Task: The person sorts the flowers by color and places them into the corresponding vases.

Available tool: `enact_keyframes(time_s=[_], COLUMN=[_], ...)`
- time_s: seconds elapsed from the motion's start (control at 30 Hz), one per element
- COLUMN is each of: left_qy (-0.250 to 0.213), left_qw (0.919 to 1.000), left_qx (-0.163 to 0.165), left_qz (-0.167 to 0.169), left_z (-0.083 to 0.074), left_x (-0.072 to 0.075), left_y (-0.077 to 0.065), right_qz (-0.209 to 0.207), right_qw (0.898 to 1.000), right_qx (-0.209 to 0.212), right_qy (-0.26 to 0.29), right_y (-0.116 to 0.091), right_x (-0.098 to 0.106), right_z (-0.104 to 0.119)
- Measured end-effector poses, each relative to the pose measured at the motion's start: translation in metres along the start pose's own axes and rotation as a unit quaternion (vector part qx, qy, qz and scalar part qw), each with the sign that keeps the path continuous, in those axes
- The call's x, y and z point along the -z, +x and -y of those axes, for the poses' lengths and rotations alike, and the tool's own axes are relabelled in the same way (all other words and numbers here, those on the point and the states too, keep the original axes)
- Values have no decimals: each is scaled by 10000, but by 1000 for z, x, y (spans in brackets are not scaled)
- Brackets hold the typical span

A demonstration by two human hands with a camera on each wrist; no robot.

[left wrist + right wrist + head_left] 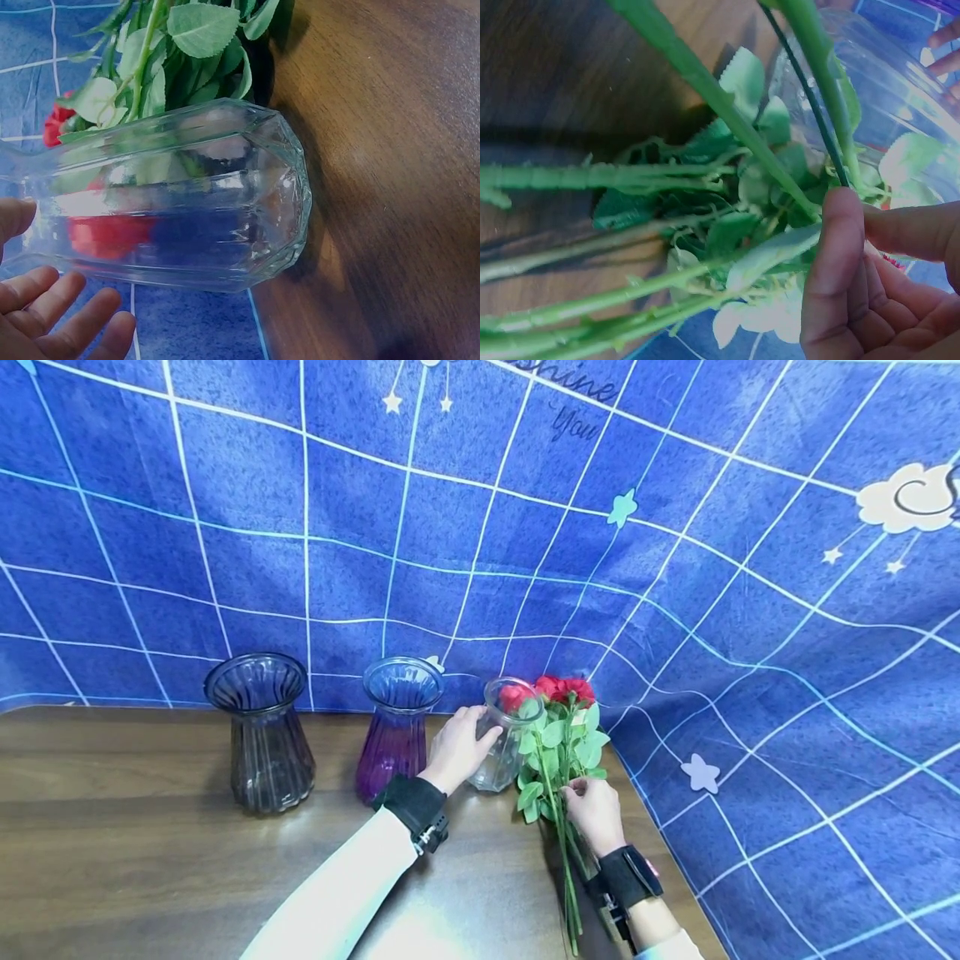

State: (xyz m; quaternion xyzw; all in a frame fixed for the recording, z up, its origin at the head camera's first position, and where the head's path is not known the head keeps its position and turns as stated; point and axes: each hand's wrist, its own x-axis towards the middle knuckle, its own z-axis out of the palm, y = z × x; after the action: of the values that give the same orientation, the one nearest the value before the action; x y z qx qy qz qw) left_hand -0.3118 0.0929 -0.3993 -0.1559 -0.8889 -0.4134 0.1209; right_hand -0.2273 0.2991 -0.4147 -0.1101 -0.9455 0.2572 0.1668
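A clear glass vase (pixel 495 768) stands on the table at the right. My left hand (pixel 459 747) is at its neck, thumb and fingers apart; in the left wrist view the fingers (pixel 79 330) are fairly straight beside the glass. Whether they touch it I cannot tell. Red roses (pixel 573 692) with leafy green stems lie right of the vase, one bloom showing through the glass. My right hand (pixel 596 814) pinches a rose stem (pixel 821 82) between thumb and index finger. Other stems (pixel 570 177) lie beneath it.
A purple-and-blue vase (pixel 393 743) stands left of my left hand, with a dark grey vase (pixel 270 760) farther left. Blue cloth with a white grid (pixel 450 568) hangs behind and along the right edge of the wooden table (pixel 135 843).
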Motion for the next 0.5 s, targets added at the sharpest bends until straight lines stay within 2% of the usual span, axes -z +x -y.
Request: enact_keyframes(time_s=[0.5], left_qy=[-25], left_qw=[10000], left_qx=[3], left_qz=[-31], left_z=[0], left_x=[0], left_y=[1], right_qz=[-853], right_qw=[9954], right_qx=[429], right_qy=[72], right_y=[0], right_x=[22], right_z=[8])
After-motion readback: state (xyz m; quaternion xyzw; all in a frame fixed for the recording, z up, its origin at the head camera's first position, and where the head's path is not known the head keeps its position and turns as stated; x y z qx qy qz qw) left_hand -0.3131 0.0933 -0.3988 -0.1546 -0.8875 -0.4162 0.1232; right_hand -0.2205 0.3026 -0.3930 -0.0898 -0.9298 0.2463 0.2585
